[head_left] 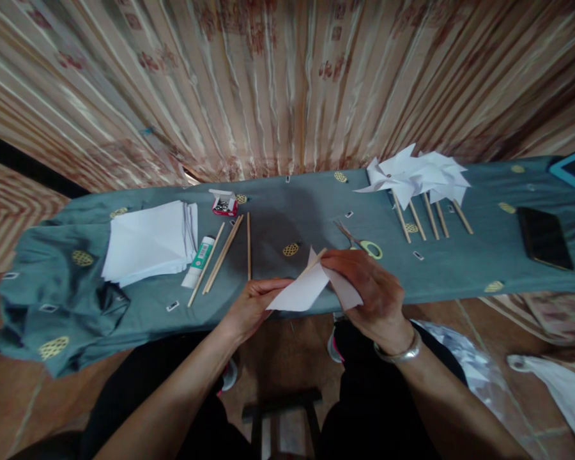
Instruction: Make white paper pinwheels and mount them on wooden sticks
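Observation:
Between my hands, over the table's front edge, is a folded sheet of white paper (301, 291) with a raised corner. My left hand (255, 305) pinches its left side between thumb and fingers. My right hand (371, 291), a silver bracelet at the wrist, is closed on the right part, fingertips at the top fold. A thin tan edge shows beside those fingertips; I cannot tell whether it is a stick. Just beyond my right hand lie scissors (370, 248) with pale green handles. One wooden stick (249, 246) lies beyond my left hand.
A stack of white paper (146, 243), a glue stick (201, 260), more wooden sticks (223, 254) and a red box of small metal pins (225, 204) lie left. Several paper pinwheels on sticks (402, 176) and a dark phone (545, 237) lie right on the green cloth (311, 214).

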`<move>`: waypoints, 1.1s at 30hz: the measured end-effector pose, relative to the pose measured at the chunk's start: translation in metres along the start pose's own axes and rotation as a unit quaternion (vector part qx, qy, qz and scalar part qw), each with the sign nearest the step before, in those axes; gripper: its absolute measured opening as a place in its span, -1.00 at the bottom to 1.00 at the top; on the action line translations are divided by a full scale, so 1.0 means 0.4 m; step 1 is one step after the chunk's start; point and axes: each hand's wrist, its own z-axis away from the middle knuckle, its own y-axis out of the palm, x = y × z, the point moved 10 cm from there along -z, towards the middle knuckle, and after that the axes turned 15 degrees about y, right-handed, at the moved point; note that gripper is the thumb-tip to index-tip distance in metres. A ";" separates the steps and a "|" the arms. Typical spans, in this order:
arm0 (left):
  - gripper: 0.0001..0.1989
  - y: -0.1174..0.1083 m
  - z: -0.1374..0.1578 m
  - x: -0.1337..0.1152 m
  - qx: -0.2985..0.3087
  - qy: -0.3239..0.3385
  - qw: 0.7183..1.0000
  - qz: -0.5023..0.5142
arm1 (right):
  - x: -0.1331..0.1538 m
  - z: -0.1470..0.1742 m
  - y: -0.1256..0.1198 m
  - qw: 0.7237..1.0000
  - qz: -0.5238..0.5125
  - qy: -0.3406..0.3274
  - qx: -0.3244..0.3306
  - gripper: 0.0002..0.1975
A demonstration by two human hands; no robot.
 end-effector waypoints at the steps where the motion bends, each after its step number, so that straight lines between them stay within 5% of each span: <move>1: -0.65 0.000 0.000 -0.001 0.000 0.001 1.000 0.000 | 0.000 0.000 0.000 1.000 0.000 0.000 0.001 -0.56; 25: -0.63 0.003 0.009 0.018 0.007 -0.032 0.999 0.028 | -0.030 -0.003 0.013 0.998 -0.030 0.054 0.027 -0.56; 29: -0.64 -0.002 0.008 0.013 0.010 -0.020 1.000 0.007 | -0.066 -0.010 0.014 0.984 -0.109 0.137 0.028 -0.74; 33: -0.65 -0.002 0.008 0.004 0.017 0.002 1.000 -0.011 | -0.137 -0.004 0.036 0.939 -0.202 0.276 0.034 -0.88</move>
